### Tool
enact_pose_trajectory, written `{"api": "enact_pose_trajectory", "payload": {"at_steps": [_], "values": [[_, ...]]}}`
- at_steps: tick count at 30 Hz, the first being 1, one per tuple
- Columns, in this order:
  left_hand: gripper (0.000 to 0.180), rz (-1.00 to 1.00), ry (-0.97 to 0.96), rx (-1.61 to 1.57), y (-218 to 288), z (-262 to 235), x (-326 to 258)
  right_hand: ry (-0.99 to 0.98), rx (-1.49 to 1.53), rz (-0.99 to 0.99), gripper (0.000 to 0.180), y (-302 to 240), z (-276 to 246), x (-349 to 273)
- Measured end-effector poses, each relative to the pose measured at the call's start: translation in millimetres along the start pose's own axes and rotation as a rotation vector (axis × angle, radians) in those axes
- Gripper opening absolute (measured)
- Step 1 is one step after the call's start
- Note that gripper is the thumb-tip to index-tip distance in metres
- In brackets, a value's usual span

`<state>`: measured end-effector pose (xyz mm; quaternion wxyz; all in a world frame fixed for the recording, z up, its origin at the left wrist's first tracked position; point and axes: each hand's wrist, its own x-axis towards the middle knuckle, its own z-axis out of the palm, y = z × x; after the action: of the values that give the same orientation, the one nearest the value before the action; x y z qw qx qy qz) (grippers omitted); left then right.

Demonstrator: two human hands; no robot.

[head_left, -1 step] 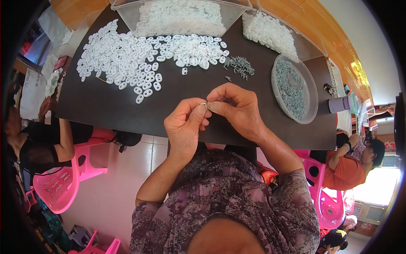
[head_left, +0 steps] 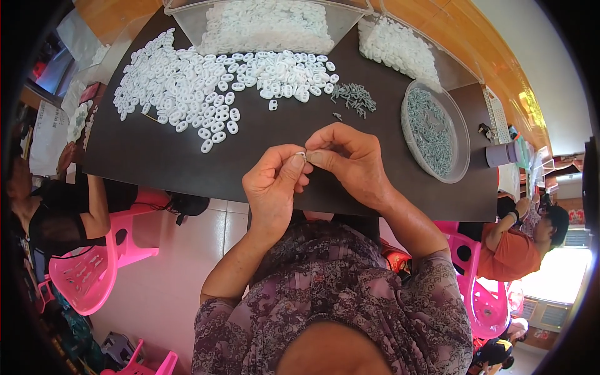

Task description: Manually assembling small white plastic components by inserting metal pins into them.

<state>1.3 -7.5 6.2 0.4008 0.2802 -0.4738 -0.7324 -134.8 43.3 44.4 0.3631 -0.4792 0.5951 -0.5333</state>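
Note:
Close together over the near part of the dark table (head_left: 350,194), both my hands meet at their fingertips. My left hand (head_left: 272,184) is closed, pinching a small white plastic piece (head_left: 302,154) between thumb and forefinger. The thumb and forefinger of my right hand (head_left: 359,164) are pressed together at the right side of that piece; whatever they hold is too small and covered to make out. Beyond my hands lie a heap of white oval pieces with two holes (head_left: 169,87), a smaller heap of such pieces (head_left: 284,74) and a small pile of grey screws (head_left: 354,100).
At the right, a round clear tray (head_left: 462,150) holds many grey screws. Clear bins (head_left: 351,28) of white pieces line the far edge. A purplish cylinder (head_left: 500,155) lies near the right edge. People sit left (head_left: 56,219) and right (head_left: 509,250), with pink chairs (head_left: 87,281) around.

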Motion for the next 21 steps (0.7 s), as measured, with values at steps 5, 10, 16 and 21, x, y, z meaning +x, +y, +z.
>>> {"api": "enact_pose_trajectory", "payload": {"at_steps": [5, 10, 16, 21], "values": [[0.010, 0.005, 0.014, -0.021, -1, 1, 0, 0.048, -0.189, -0.098, 0.006, 13, 2, -1], [0.009, 0.044, 0.042, 0.000, -4, 4, -1, 0.074, -0.275, -0.154, 0.003, 16, 8, -2], [0.009, 0.091, 0.089, -0.036, -9, 8, -1, 0.113, -0.450, -0.303, 0.006, 20, 15, 1], [0.011, 0.084, 0.087, -0.095, -9, 3, 3, 0.137, -0.426, -0.301, 0.005, 16, 15, 5]]}}
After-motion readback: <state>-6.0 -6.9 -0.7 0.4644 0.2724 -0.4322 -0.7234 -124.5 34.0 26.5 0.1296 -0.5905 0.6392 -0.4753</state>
